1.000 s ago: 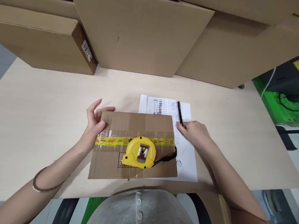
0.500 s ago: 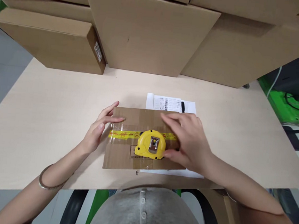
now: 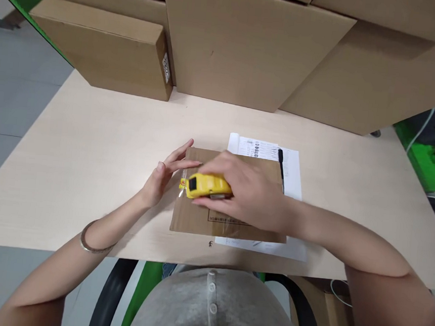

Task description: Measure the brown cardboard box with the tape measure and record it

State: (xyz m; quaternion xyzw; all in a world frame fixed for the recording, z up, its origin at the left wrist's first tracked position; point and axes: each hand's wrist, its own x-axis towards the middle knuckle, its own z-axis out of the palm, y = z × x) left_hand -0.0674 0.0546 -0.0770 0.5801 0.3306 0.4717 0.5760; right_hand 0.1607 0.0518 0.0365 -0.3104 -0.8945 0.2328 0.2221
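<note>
A small flat cardboard box (image 3: 191,222) lies on the table in front of me, with clear tape, a bit of yellow printed tape and a black printed frame on its top. My right hand (image 3: 253,194) grips a yellow tape measure (image 3: 210,184) over the box top, turned so that its black-tipped end points left. My left hand (image 3: 158,180) is at the box's left edge, fingers stretched out, one of them lying on the top face. Most of the yellow tape strip is hidden behind my right hand and the tape measure.
Printed papers (image 3: 294,177) lie partly under the box, with a black pen (image 3: 280,161) on them. Large cardboard boxes (image 3: 246,44) stand along the back of the table, and a smaller brown box (image 3: 98,51) stands at the back left.
The tape measure lay flat on the box; my right hand has taken hold of it, tipped it and moved it left. My left hand stays at the box's edge. The camera view has shifted.
</note>
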